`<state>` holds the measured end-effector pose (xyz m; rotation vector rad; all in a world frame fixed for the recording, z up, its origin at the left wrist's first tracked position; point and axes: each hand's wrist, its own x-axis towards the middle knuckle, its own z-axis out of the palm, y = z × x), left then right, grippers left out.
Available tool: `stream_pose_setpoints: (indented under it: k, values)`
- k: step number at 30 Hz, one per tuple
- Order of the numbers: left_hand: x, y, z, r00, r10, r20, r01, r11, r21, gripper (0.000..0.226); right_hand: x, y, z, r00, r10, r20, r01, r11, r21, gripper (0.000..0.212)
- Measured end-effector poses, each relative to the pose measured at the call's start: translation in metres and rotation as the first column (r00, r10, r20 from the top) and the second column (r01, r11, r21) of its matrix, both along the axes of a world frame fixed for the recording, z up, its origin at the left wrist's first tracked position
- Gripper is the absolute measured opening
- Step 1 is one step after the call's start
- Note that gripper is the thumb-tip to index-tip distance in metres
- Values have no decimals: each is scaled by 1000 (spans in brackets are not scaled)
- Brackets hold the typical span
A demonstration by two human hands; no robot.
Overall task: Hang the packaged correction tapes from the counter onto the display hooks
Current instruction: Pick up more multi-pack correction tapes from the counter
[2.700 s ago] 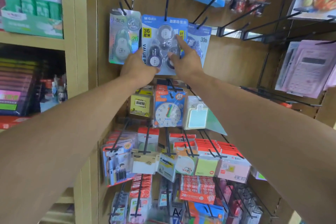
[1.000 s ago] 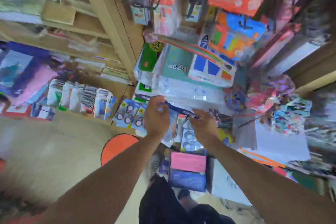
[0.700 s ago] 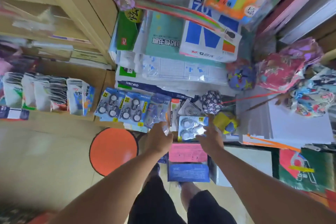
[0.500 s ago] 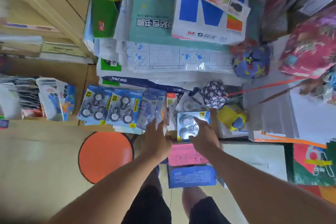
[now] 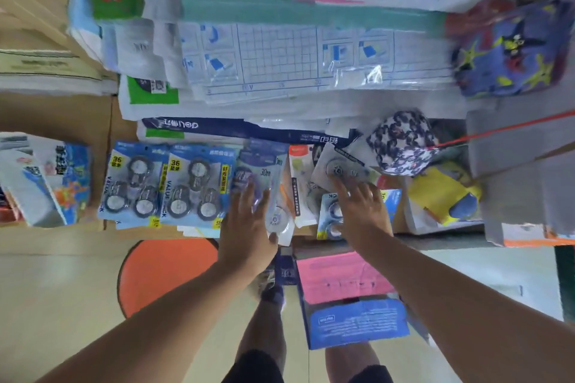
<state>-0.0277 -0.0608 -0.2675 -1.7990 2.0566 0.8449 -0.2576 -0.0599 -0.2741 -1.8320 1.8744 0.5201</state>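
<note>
A: Reaching down at the counter edge, both hands are spread flat with nothing pinched. Why two at once?

B: My guess is they pick out separate packs together. The left hand (image 5: 247,228) lies with fingers splayed over the clear 30m pack (image 5: 270,183), palm on its lower half, thumb near the round tape wheel. Fingers extended, no curl under the card yet.

A: And the right hand (image 5: 362,213)?

B: Also wide open, fingertips touching a pale single-tape pack (image 5: 337,169) just beyond them, palm covering a blue-carded pack (image 5: 329,211) underneath. I cannot tell which of the two it means to lift.

A: What sits outward of the left hand?

B: Two 36 value packs (image 5: 165,185) side by side, face up, flat on the counter (image 5: 124,118), just beside the little-finger side. They look laid out in a row so each hang hole stays reachable.

A: Farther past the fingertips?

B: Stacked stationery in plastic sleeves (image 5: 280,65), and a patterned pouch (image 5: 401,143) beyond the right fingertips. No hooks show here, so hanging waits on a lift first.
</note>
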Motion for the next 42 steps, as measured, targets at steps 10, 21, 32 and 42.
stream_pose_setpoints:
  k: [10,21,32,42]
  values:
    - [-14,2,4,929,231,-289,-309,915,-260,50,-14,-26,39,649,-592,477,538,801,263,107]
    - [-82,8,15,244,950,-195,-740,312,596,49,-29,-17,-16,430,-847,312,810,515,281,93]
    - [-92,14,4,287,947,-147,-708,313,633,56,-25,-7,-15,423,-862,279,857,481,185,98]
    - [-76,28,10,16,973,-230,-821,144,552,34,4,7,14,-539,-664,518,755,-109,646,41]
